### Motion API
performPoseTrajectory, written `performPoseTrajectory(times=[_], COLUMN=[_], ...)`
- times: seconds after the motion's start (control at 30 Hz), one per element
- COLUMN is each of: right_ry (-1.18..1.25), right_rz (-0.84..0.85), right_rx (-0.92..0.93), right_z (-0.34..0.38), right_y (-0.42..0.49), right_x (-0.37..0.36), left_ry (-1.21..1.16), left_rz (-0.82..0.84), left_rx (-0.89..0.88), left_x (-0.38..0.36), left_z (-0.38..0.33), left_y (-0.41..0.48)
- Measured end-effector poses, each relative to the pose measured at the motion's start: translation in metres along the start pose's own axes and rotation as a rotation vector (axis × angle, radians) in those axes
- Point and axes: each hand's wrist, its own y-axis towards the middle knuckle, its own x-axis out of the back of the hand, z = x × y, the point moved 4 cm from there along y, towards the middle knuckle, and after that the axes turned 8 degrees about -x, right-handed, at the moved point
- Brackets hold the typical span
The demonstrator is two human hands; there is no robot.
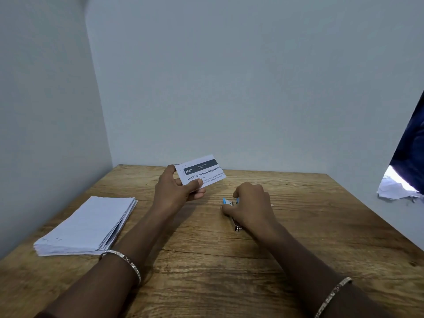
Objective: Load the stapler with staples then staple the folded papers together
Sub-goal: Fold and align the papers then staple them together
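Right hand (251, 204) rested over stapler (232, 211), blue and metal, on tabletop (206, 260); finger state indeterminate. Left hand (176, 191) fingers pinched folded printed paper (200, 169), raised.

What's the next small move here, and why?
Probably: close the right hand around the small blue and silver stapler and lift it toward the folded printed paper. The left hand holds that paper raised above the wooden table, while the stapler lies flat under the right hand's fingers. Whether it is loaded cannot be seen.
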Motion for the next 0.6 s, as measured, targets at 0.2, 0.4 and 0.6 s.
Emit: performPoseTrajectory(times=[0.2,0.4,0.6], right_ry=[-0.069,0.026,0.142], right_rz=[-0.052,-0.244,-0.283], right_rx=[0.063,0.357,0.466], right_z=[0.000,0.013,0.016], right_y=[-0.001,-0.001,-0.005], right_x=[0.005,0.025,0.027], left_ry=[-0.009,-0.147,-0.258], left_rz=[0.006,0.028,0.123], left_rx=[0.029,0.122,0.190], left_x=[-0.002,-0.007,-0.017], left_z=[-0.001,-0.006,-0.008], left_y=[-0.003,-0.008,-0.011])
